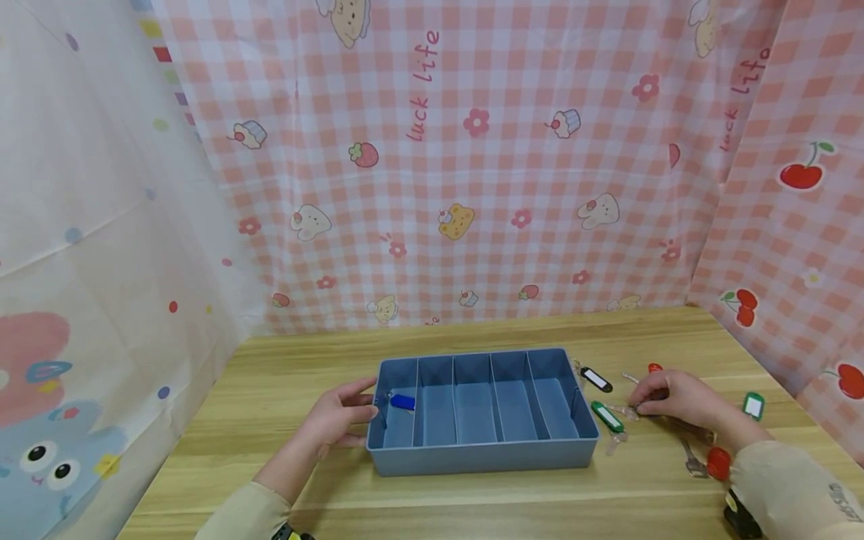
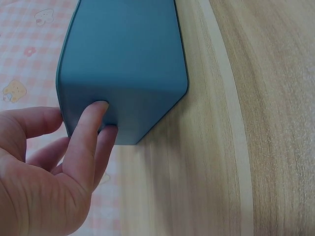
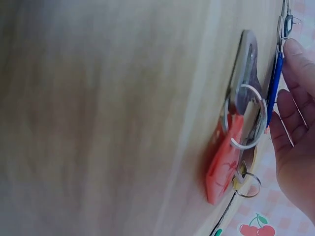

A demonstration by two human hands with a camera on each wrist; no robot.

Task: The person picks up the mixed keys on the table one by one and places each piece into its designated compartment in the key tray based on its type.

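Note:
A blue-grey divided tray [image 1: 486, 456] stands on the table, with a blue key tag [image 1: 403, 403] in its leftmost compartment. My left hand [image 1: 340, 412] is at the tray's left end; in the left wrist view its fairly straight fingers [image 2: 86, 137] touch the outside of the end wall. To the right of the tray, my right hand [image 1: 678, 401] is low over scattered tagged keys. The right wrist view shows its fingertips pinching at the ring of another blue key tag [image 3: 275, 81]. In the head view that tag is mostly hidden beneath the hand.
Between tray and right hand lie a black key tag [image 1: 597, 379] and a green key tag [image 1: 607, 416]. A red-tagged key [image 1: 718, 463] is nearer the front; another green tag [image 1: 753, 406] lies farther right. Patterned cloth [image 1: 472, 172] hangs behind the table.

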